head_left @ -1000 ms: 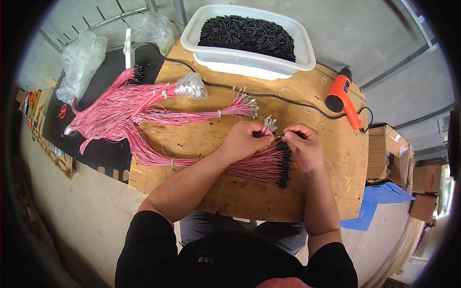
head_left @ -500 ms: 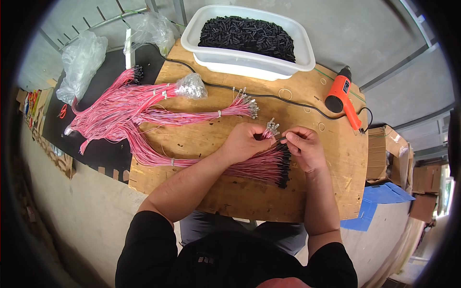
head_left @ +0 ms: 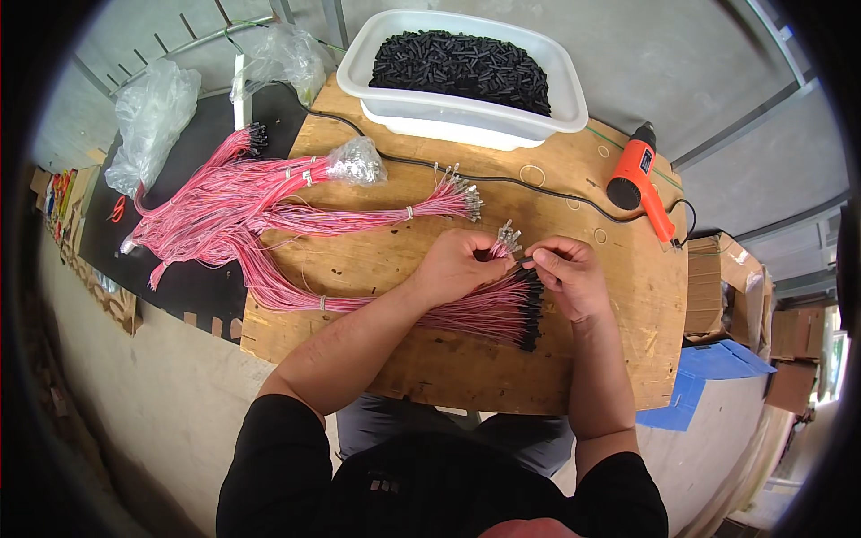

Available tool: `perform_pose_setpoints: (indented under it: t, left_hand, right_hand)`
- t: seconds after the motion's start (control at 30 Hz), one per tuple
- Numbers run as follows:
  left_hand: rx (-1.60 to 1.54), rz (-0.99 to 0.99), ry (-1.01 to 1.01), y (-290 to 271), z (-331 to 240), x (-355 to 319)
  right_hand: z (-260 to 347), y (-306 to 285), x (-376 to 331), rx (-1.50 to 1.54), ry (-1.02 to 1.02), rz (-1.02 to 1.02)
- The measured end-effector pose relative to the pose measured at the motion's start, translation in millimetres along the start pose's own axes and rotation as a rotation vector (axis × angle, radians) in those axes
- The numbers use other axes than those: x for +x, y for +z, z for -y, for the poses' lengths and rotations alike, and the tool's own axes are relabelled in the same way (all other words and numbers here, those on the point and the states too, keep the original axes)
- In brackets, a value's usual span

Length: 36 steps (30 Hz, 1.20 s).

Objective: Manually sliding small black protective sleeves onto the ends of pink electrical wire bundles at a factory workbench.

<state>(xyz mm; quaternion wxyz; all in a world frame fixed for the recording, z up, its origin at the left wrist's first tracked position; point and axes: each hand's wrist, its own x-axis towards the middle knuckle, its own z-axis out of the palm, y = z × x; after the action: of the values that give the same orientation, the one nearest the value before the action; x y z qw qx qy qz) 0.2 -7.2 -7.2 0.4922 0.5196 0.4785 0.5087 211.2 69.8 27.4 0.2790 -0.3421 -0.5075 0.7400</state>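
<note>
Silvery-ended pink wires (head_left: pixel 508 238) are gripped in L hand (head_left: pixel 460 264) over bench (head_left: pixel 628 350), while a small dark piece (head_left: pixel 525 262), prob. a sleeve, is pinched in R hand (head_left: pixel 567 276) just beside, apparently being fitted to a wire end, so steady alignment's prob. needed next.

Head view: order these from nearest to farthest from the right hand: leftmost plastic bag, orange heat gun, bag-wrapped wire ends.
From the right hand:
1. Orange heat gun, up and right.
2. Bag-wrapped wire ends, up and left.
3. Leftmost plastic bag, far left.
</note>
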Motion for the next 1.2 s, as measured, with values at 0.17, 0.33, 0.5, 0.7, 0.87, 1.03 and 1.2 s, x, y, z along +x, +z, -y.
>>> perform_pose_setpoints:
  t: [0.17,0.33,0.5,0.7,0.87,1.03,1.2]
  left_hand:
    - [-0.006,0.011,-0.037,0,-5,0]
    - [0.199,-0.049,0.076,0,-11,-1]
    - [0.196,-0.095,0.108,0,-9,-1]
    - [0.168,-0.108,-0.06,-3,-7,-2]
    - [0.256,-0.133,0.012,-1,-4,1]
    - [0.273,-0.149,0.048,-1,-6,0]
    - [0.327,-0.151,0.036,-1,-10,1]
  right_hand:
    - [6,-6,3,0.109,-0.025,-0.108]
    - [4,-12,6,0.171,-0.02,-0.117]
    - [1,-4,6,-0.216,-0.099,-0.237]
    - [4,15,15,-1.037,-0.247,-0.302]
    - [10,24,26,-1.236,-0.244,-0.211]
    - [21,46,35,-1.512,-0.124,-0.14]
    - [16,0,46,-0.871,-0.243,-0.126]
